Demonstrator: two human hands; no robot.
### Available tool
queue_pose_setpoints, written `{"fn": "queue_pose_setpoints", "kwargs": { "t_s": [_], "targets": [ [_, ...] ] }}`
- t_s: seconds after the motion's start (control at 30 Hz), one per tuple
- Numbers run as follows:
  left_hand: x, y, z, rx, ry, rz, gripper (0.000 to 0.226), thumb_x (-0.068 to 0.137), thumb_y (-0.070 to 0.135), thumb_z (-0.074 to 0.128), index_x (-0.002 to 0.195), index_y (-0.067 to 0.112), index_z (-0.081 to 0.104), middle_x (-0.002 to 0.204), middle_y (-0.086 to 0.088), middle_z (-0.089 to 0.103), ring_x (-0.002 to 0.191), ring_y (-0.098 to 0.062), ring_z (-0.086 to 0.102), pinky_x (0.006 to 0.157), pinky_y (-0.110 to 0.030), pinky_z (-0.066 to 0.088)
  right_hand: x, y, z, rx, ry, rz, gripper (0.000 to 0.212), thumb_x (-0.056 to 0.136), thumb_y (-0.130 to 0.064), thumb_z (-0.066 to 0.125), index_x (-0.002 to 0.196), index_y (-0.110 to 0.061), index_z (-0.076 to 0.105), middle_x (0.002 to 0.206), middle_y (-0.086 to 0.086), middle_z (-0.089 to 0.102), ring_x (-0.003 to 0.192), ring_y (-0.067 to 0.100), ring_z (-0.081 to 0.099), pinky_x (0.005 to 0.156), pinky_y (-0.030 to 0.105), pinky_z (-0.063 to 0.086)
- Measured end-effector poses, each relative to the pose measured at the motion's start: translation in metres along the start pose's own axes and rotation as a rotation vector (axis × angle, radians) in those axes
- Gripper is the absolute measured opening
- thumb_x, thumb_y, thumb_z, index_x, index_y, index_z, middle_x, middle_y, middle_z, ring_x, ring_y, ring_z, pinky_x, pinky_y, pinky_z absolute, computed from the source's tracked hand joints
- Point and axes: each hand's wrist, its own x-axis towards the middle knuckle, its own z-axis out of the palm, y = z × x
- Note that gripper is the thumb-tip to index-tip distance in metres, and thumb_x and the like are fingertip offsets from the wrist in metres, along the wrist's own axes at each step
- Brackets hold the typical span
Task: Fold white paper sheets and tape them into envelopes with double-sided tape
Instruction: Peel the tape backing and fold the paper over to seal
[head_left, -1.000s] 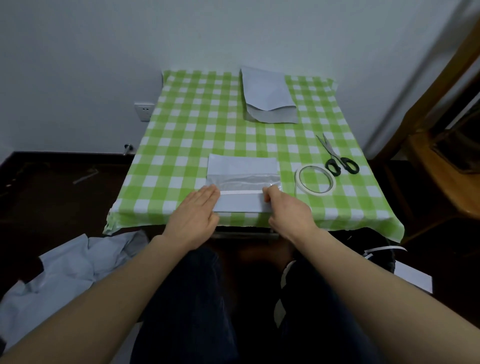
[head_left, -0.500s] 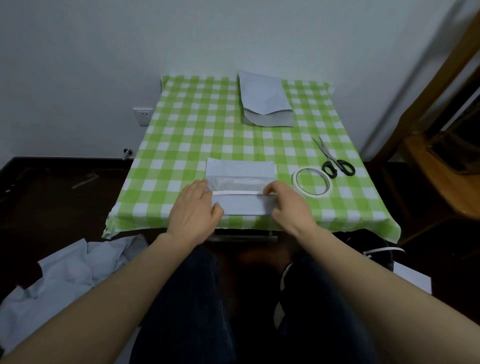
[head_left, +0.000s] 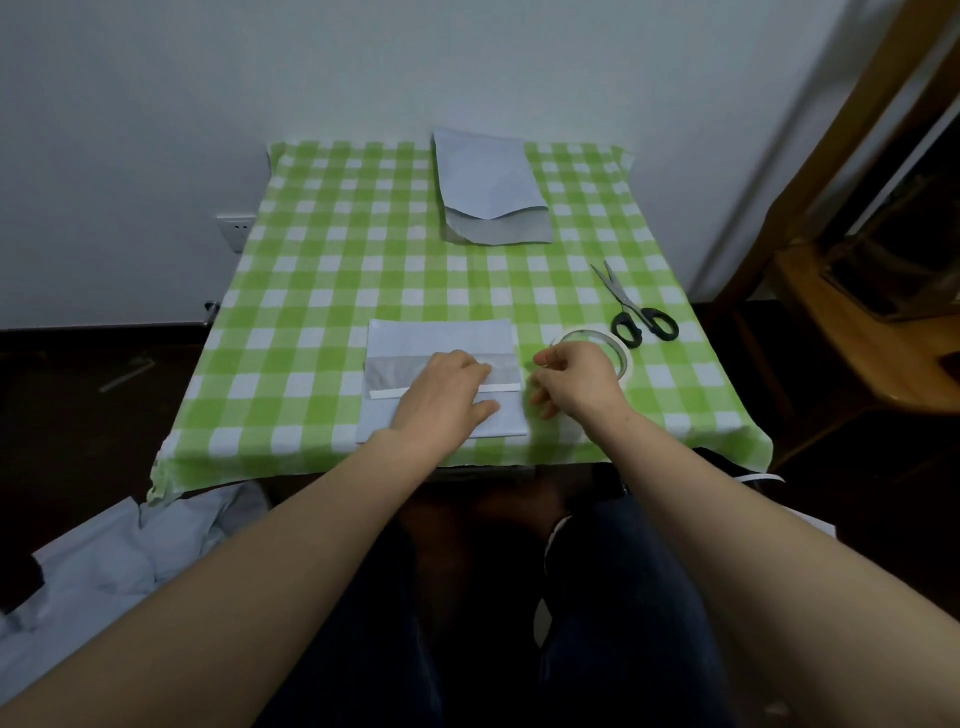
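Now, left hand (head_left: 448, 397) presses folded paper (head_left: 441, 338) beside tape roll (head_left: 627, 358).

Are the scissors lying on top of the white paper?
No, the scissors lie on the green checked cloth, off to the right of the folded paper and apart from it.

— On the small table draped in a green-and-white checked cloth (head_left: 332, 270)?
— Near the front edge, a folded white paper sheet (head_left: 436, 338). Just right, a white tape roll (head_left: 626, 358), then black-handled steel scissors (head_left: 631, 312). Far edge: a stack of white paper envelopes (head_left: 483, 176).
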Motion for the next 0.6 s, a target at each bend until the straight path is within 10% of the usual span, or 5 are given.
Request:
{"fn": "queue_pose_setpoints", "kwargs": {
  "t_s": [0.27, 0.4, 0.6],
  "targets": [
    [0.01, -0.002, 0.002, -0.035, -0.013, -0.053, 0.052, 0.089, 0.039, 0.06, 0.132, 0.013, 0.05, 0.128, -0.007, 0.049, 0.12, -0.023, 0.042, 0.095, -0.028, 0.034, 0.003, -0.013, 0.01, 0.107, -0.056, 0.058, 0.032, 0.086, 0.007, 0.05, 0.117, 0.001, 0.054, 0.081, 0.018, 0.064, 0.055, 0.025, 0.061, 0.045, 0.03, 0.052],
    [0.011, -0.003, 0.001, -0.044, -0.014, -0.047, 0.052, 0.089, 0.038, 0.059, 0.133, 0.012, 0.049, 0.128, -0.008, 0.049, 0.12, -0.024, 0.044, 0.095, -0.03, 0.035, 0.01, -0.013, 0.012, 0.018, 0.025, 0.035, 0.039, 0.087, 0.005, 0.041, 0.122, -0.004, 0.053, 0.11, 0.016, 0.061, 0.08, 0.035, 0.067, 0.073, 0.048, 0.057],
    [0.012, -0.004, 0.003, -0.048, 0.007, -0.039, 0.049, 0.09, 0.038, 0.057, 0.132, 0.013, 0.05, 0.124, -0.007, 0.049, 0.118, -0.024, 0.044, 0.092, -0.029, 0.036, 0.015, -0.014, 0.017, 0.162, -0.051, 0.104, 0.035, 0.089, 0.004, 0.045, 0.123, 0.002, 0.052, 0.091, 0.015, 0.056, 0.058, 0.021, 0.048, 0.047, 0.027, 0.04]
  ]
}}
